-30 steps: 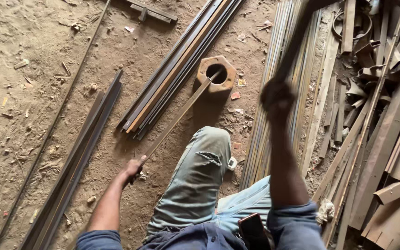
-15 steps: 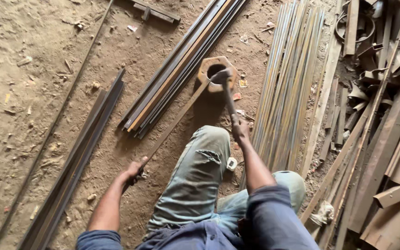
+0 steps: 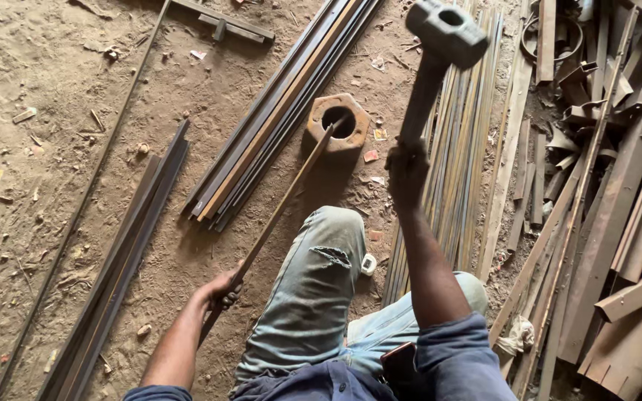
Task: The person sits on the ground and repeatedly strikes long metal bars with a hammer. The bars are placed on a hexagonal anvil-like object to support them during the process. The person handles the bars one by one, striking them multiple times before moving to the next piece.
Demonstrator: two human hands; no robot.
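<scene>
Ideally the right hand [image 3: 407, 169], clenched on the raised hammer [image 3: 447, 33], drops it squarely at twelve o'clock onto the rod [image 3: 284, 204] tip over the hexagonal block [image 3: 338, 124] (the left hand [image 3: 221, 288] grips that rod steady).

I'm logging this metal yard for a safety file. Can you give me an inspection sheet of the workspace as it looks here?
Surface: bare dirt floor, scattered chips.
Job's things: hammer raised; thin rod with its tip on a hexagonal block.
Clutter: bundles of long metal bars, loose offcuts piled at the side.
Grippers: left hand grips the rod; right hand grips the hammer's handle.
Cables: nothing seen.
Surroundings: person's jeans-clad knee bent beside the rod.
</scene>
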